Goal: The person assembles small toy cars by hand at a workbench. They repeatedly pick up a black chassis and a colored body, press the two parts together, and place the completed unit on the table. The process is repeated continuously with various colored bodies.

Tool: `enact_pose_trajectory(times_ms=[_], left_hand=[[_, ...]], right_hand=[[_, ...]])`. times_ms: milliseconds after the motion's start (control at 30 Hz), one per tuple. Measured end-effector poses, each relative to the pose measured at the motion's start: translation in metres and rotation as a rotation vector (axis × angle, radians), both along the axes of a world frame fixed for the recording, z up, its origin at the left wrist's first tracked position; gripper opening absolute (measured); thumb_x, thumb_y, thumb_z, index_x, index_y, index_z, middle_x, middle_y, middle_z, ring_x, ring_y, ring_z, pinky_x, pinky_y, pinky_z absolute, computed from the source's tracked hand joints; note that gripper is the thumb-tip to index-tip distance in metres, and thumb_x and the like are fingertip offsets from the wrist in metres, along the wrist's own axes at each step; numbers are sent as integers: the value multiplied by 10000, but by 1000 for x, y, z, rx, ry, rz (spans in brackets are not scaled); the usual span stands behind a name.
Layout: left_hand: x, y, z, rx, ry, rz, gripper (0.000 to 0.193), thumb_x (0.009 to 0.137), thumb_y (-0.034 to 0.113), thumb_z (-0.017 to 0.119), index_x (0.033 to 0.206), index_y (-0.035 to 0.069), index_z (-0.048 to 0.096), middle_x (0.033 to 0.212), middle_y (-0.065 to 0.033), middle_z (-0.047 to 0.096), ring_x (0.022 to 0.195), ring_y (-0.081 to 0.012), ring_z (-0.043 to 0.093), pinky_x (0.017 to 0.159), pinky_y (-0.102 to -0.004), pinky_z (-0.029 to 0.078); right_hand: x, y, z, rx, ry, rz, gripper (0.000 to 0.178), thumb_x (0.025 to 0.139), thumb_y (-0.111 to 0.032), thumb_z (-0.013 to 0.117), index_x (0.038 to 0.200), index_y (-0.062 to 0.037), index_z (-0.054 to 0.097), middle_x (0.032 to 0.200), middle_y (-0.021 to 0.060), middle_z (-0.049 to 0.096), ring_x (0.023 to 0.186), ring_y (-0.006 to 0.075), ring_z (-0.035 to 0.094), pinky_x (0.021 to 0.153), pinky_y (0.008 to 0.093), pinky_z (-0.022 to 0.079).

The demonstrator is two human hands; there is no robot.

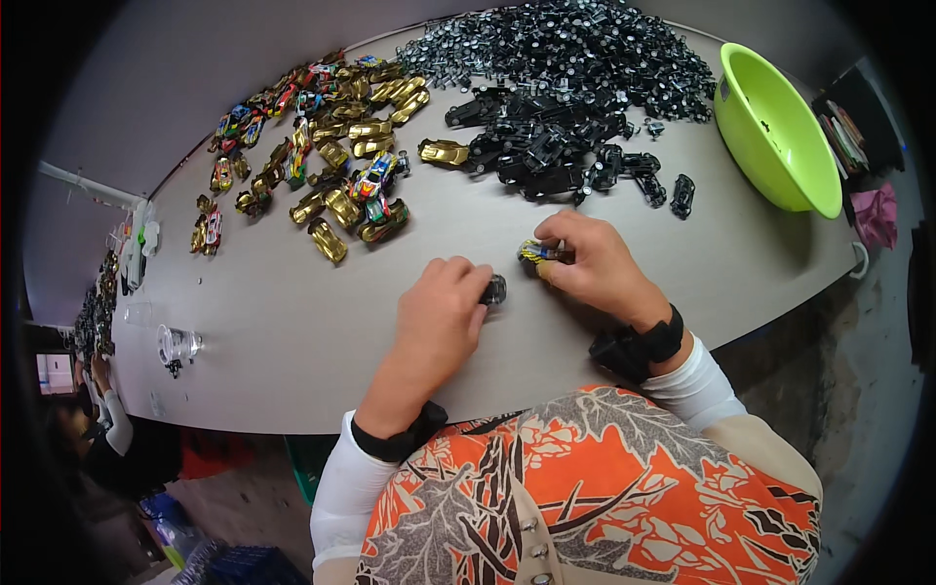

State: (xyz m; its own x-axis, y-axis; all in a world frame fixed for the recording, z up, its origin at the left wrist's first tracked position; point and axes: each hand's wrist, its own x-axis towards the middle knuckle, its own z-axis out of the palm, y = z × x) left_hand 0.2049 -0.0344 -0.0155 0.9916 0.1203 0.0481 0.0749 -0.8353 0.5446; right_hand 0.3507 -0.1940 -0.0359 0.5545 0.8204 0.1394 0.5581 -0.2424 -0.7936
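My left hand point(441, 310) is closed around a black toy car chassis point(495, 290), whose end shows past the fingertips just above the table. To its right, my right hand point(597, 261) pinches a toy car body point(531, 253) with yellow and dark markings; the fingers cover part of it. The two pieces are apart. Beyond my hands lies a heap of black chassis point(551, 146). Left of that heap spread gold car bodies point(341, 207) and brightly coloured ones, among them a red, white and blue car point(373, 180).
A large pile of small wheel-and-axle parts point(585, 49) covers the far edge. At the right stands a lime-green basin point(780, 136), tilted. A clear plastic cup point(177, 343) is on the left of the grey table point(283, 361). Another person's sleeve point(119, 424) shows at far left.
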Motion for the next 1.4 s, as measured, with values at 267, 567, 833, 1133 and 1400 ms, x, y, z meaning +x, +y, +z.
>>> enact_pose_trajectory(times_ms=[267, 567, 833, 1133, 1400], left_hand=[[-6, 15, -1, -1688, 23, 252, 490, 768, 81, 678, 1211, 14, 480, 998, -117, 610, 877, -204, 627, 728, -370, 559], [-15, 13, -13, -1921, 148, 246, 409, 838, 148, 617, 1198, 26, 468, 994, -104, 597, 864, -217, 628, 710, -380, 572], [-20, 6, -10, -1711, -40, 246, 384, 813, 69, 629, 1170, 21, 497, 1010, -87, 595, 853, -173, 621, 712, -354, 574], [-23, -1, -28, -1642, -180, 395, 329, 790, -3, 626, 1103, 42, 534, 952, -54, 588, 845, -142, 606, 716, -302, 557], [-25, 8, -43, -1566, -250, 413, 330, 790, 80, 674, 1097, 39, 560, 912, -8, 601, 783, -62, 577, 643, -203, 506]], right_hand=[[-6, 2, 12, 303, 1224, 108, 305, 761, -96, 655, 1043, -33, 559, 862, 8, 579, 630, 54, 538, 496, 184, 417], [-34, 18, 29, 413, 37, 202, 376, 676, 76, 603, 1034, -19, 539, 961, 59, 536, 814, 160, 581, 631, 257, 474], [-51, 22, 24, 421, 191, 20, 354, 658, 93, 554, 991, -25, 559, 954, 87, 555, 753, 144, 578, 622, 244, 463], [-58, 25, 18, 147, 870, -125, 146, 775, -44, 601, 916, -6, 590, 738, -23, 549, 641, 31, 471, 542, 193, 384], [-61, 31, 11, 247, 817, -68, 243, 697, -15, 637, 937, -23, 594, 742, -12, 565, 573, 41, 490, 447, 167, 358]])
